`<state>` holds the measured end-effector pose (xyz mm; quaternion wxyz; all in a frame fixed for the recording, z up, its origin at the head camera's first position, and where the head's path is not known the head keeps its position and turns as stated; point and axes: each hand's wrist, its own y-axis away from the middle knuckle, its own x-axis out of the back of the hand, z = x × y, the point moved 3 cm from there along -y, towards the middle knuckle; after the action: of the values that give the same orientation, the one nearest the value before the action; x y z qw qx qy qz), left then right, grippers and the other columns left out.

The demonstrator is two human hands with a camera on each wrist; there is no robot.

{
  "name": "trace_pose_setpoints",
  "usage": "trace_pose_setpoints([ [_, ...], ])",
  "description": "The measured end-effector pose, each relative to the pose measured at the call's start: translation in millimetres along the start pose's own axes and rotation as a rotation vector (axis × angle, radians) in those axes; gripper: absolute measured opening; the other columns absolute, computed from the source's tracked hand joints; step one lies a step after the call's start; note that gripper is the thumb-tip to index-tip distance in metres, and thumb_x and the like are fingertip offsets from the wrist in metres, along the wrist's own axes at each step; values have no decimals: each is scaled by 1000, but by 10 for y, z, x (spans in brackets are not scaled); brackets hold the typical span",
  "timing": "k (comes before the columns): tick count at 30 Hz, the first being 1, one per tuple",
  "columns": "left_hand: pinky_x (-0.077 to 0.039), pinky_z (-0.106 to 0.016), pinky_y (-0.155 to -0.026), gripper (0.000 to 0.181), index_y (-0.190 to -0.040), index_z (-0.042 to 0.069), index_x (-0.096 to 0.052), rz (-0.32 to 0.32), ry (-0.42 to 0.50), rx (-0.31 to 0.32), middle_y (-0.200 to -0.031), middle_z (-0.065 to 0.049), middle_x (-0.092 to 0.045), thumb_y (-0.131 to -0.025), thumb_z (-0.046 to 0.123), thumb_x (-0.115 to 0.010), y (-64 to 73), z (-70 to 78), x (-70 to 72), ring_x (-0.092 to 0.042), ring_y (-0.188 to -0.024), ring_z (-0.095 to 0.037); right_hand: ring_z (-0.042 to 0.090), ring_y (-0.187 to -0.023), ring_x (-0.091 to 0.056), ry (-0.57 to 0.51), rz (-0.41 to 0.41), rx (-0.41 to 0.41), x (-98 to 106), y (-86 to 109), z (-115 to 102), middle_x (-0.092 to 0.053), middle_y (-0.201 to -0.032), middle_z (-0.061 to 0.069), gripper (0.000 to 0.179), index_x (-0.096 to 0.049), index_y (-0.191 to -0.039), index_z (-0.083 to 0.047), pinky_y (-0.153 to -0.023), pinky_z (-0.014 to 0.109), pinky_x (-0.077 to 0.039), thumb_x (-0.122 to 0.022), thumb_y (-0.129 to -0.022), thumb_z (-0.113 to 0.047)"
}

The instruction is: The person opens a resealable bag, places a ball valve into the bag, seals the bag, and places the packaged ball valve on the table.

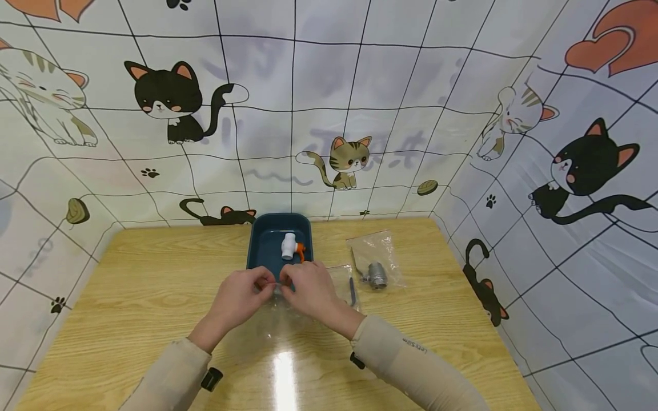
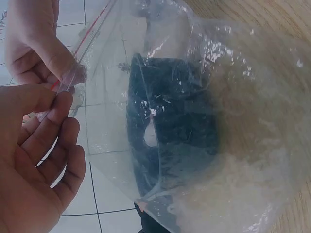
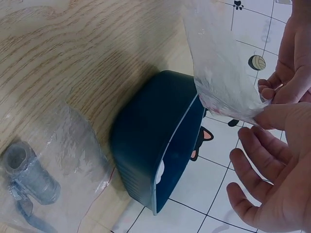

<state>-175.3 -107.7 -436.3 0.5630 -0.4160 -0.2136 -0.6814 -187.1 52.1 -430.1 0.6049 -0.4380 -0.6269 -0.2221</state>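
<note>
Both hands pinch the top edge of a clear zip bag (image 2: 252,121) with a red line along its seal. My left hand (image 1: 240,297) and right hand (image 1: 311,288) meet at that edge, fingertips close together, in front of a dark blue tray (image 1: 254,251). The bag hangs below them, and I see nothing in it. Inside the tray lies a white valve (image 1: 289,246) with an orange handle. In the left wrist view the tray shows through the film, behind the bag. The right wrist view shows the right thumb and forefinger on the bag's edge, other fingers loosely bent.
Right of the tray lies a clear bag (image 1: 385,245) holding a grey valve (image 1: 377,275). Another clear bag (image 1: 339,275) with a dark, narrow piece (image 1: 352,291) is partly hidden by the right hand. Cat-print curtains (image 1: 329,74) stand behind and beside the wooden table (image 1: 169,257).
</note>
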Motion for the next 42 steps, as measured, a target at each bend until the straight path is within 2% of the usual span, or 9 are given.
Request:
trace_pose_setpoints([
  [4,-43,-21,-56,5,-89,18,-70,8,31,-4,-76,8,-69,-90,22,-67,4,-10,8,-55,-61,-1,9,-78,-63,25,-20,1,-6,3,-3,-71,-86,-12,14,-70,-100,-25,-73,28,-46,-68,-91,-36],
  [14,-42,-20,-54,4,-88,19,-68,20,70,3,-76,7,-68,-92,18,-66,0,-29,33,-52,-57,-3,12,-75,-63,113,-21,28,-29,40,11,-71,-81,-10,14,-73,-101,-25,-71,30,-48,-68,-91,-32],
  [33,-45,-21,-58,5,-90,19,-67,10,112,6,-75,8,-65,-94,17,-64,-14,-44,77,-55,-64,-5,11,-74,-63,134,-50,13,-77,123,81,-72,-78,-10,9,-74,-96,-26,-81,34,-50,-69,-90,-31],
  [42,-47,-22,-62,5,-92,18,-67,25,141,-16,-77,8,-66,-95,18,-64,-11,-43,126,-56,-66,-5,13,-78,-66,119,-106,-24,-111,157,140,-72,-80,-10,11,-73,-99,-26,-89,38,-49,-67,-91,-28],
])
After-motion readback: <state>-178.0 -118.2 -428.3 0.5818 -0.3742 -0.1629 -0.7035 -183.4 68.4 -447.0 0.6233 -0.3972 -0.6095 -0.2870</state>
